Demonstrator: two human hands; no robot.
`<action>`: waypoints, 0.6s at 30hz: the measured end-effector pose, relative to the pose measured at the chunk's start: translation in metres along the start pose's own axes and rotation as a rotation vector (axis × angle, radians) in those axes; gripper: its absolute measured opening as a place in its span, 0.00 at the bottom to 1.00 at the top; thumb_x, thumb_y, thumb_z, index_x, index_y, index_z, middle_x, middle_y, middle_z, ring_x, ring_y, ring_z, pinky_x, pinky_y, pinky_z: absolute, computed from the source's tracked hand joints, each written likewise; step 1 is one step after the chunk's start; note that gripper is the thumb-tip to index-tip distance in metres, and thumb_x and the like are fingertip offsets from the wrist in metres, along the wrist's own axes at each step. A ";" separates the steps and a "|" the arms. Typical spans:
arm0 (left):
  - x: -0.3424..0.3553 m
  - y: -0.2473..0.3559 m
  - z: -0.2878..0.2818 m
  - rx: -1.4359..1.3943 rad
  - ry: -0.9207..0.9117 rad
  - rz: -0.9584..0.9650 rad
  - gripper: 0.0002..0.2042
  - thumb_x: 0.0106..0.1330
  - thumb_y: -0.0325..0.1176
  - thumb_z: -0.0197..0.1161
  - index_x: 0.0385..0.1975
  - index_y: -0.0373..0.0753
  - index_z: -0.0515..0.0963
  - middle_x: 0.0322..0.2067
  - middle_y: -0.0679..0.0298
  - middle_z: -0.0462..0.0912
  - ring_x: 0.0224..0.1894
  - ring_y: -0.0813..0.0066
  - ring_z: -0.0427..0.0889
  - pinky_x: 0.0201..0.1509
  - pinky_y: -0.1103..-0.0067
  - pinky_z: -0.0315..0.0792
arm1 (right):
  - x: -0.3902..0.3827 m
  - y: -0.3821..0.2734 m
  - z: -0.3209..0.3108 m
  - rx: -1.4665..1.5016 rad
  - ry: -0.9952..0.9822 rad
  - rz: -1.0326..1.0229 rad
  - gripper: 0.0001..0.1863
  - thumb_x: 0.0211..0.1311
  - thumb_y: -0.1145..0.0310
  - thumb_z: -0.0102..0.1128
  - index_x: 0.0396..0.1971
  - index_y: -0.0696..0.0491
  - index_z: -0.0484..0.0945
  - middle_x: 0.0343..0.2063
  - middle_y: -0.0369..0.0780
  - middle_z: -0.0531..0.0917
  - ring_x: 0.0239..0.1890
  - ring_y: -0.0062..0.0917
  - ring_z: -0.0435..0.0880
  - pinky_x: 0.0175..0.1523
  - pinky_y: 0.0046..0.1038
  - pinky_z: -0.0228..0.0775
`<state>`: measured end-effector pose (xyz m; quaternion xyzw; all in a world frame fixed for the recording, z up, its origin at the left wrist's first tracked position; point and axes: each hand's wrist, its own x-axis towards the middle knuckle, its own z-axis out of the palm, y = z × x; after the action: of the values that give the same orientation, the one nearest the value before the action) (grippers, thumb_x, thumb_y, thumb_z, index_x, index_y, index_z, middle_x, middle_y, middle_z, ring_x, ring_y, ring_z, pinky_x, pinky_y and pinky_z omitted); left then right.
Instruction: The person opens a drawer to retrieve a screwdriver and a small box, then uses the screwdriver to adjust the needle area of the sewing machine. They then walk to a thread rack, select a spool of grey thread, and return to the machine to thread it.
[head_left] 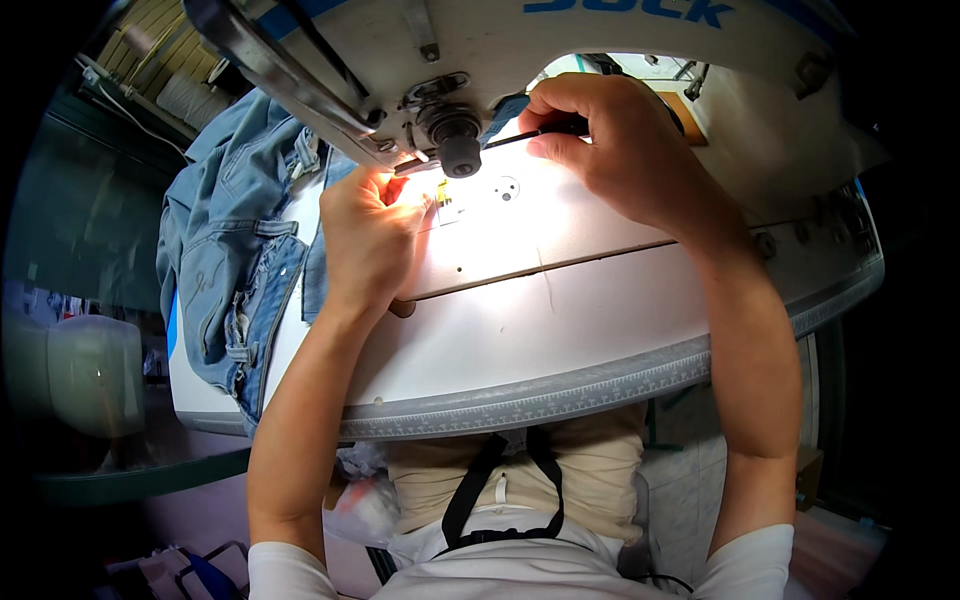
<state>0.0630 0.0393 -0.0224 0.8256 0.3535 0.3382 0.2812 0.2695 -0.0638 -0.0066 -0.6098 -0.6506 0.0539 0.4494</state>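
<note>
A sewing machine (620, 30) with a pale body stands over its white bed, its lamp glaring on the needle area. My right hand (610, 140) grips what looks like a screwdriver (515, 138), with a dark handle and a thin shaft that points left behind the round black knob (461, 157). My left hand (365, 235) is raised beside the needle area, its fingers pinched together under the machine head. Glare and the hand itself hide what those fingers hold. Right of them, a round plate (506, 188) with small holes is set in the bed.
Blue denim jeans (225, 240) lie bunched at the left of the table. A grey measuring strip (530, 394) runs along the curved front edge. One loose thread (546, 275) lies on the bed. Thread cones (190, 100) stand at the far left.
</note>
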 end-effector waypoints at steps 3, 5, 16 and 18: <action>0.000 0.000 0.001 -0.090 -0.004 -0.050 0.07 0.58 0.20 0.65 0.36 0.28 0.81 0.22 0.61 0.83 0.24 0.81 0.78 0.29 0.83 0.72 | 0.001 0.002 0.002 -0.022 0.014 -0.030 0.06 0.53 0.73 0.67 0.29 0.59 0.79 0.25 0.46 0.82 0.30 0.39 0.82 0.38 0.37 0.71; -0.001 -0.005 0.002 -0.153 0.004 -0.058 0.11 0.56 0.19 0.64 0.39 0.29 0.81 0.23 0.61 0.83 0.24 0.81 0.77 0.30 0.82 0.72 | 0.001 0.002 0.002 -0.041 0.019 -0.043 0.06 0.54 0.73 0.67 0.29 0.58 0.79 0.26 0.45 0.83 0.30 0.39 0.82 0.39 0.36 0.71; 0.001 -0.017 0.003 -0.092 0.028 -0.008 0.05 0.59 0.21 0.64 0.33 0.26 0.80 0.22 0.60 0.83 0.23 0.82 0.78 0.28 0.84 0.72 | 0.001 0.003 0.002 -0.079 -0.002 -0.032 0.07 0.55 0.73 0.67 0.30 0.58 0.79 0.28 0.45 0.83 0.34 0.38 0.82 0.42 0.38 0.72; 0.001 -0.016 0.003 -0.118 0.032 0.008 0.05 0.60 0.21 0.63 0.33 0.26 0.80 0.21 0.60 0.83 0.22 0.82 0.78 0.27 0.84 0.71 | 0.001 0.002 0.002 -0.080 0.008 -0.047 0.06 0.55 0.73 0.67 0.29 0.59 0.79 0.27 0.46 0.83 0.33 0.39 0.82 0.42 0.38 0.72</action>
<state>0.0601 0.0489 -0.0350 0.8035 0.3343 0.3724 0.3223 0.2704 -0.0614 -0.0085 -0.6119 -0.6646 0.0151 0.4285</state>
